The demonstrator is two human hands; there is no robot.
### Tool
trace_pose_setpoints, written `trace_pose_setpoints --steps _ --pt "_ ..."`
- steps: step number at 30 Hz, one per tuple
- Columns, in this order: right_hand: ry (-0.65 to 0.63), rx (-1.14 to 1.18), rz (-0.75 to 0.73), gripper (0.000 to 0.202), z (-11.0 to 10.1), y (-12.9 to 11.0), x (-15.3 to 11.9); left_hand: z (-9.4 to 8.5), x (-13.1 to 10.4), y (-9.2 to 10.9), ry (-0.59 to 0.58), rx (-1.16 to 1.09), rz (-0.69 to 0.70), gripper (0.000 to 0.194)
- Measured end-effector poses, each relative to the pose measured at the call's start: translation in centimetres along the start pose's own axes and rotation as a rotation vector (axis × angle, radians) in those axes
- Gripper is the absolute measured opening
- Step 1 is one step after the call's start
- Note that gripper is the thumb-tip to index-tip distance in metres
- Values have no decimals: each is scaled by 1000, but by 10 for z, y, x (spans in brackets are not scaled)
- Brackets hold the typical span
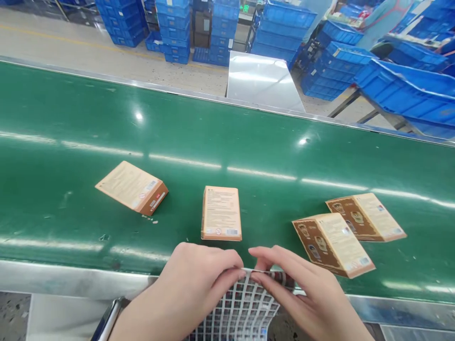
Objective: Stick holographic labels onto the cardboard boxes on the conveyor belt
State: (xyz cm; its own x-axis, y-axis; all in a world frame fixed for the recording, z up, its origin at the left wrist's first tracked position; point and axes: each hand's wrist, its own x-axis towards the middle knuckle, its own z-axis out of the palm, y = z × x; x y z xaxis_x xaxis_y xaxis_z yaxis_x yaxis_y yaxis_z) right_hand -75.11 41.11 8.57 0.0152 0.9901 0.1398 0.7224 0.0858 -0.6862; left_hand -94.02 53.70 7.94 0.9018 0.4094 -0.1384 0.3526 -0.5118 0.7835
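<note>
Gridded sticker sheet (245, 303) slopes down toward me, long axis unclear, lower end cropped; my left fingers (231, 258) and right fingers (272, 255) pinch its upper edge.

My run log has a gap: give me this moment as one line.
left hand: pinching gridded sheet | right hand: holding same sheet's edge | boxes: four, on belt

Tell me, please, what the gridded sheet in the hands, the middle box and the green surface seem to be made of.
Gridded sheet: maybe paper or thin plastic, lightly shiny; it curves softly.
Middle box: likely printed cardboard, smooth; flat faces, crisp edges.
Green surface: perhaps plastic or rubber, glossy; it reflects bright streaks.
</note>
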Motion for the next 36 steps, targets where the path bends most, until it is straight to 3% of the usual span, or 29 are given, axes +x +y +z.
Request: trace_pose_setpoints --steps 6,11,14,16,17,20,22,24,28,36 --pt "4 -123 -65 12 6 -12 9 -11 -13 -9 34 -14 -3 26" --pt "170 -460 -315 26 17 -23 15 -24 -14 -11 27 -15 -59 29" --pt "197 -467 -356 28 19 -27 16 -30 -16 -14 57 -33 -66 27" --pt "237 -331 -227 23 20 -27 17 -33 -18 -18 94 7 39 24" --pt "321 -226 -92 19 21 -24 19 -34 -18 -20 102 41 121 22" --pt "712 202 433 9 34 -12 27 -35 -18 -28 47 158 373 20" --pt "871 494 666 21 47 -4 34 -32 -16 -33 -16 218 466 22" --pt "929 699 800 35 59 -1 42 -26 -12 -38 -66 246 508 22" --pt "1035 795 889 40 70 -7 52 -14 -6 -44 -72 236 519 19" --pt "1096 586 882 33 70 -6 48 0 6 -36 -123 252 537 15"
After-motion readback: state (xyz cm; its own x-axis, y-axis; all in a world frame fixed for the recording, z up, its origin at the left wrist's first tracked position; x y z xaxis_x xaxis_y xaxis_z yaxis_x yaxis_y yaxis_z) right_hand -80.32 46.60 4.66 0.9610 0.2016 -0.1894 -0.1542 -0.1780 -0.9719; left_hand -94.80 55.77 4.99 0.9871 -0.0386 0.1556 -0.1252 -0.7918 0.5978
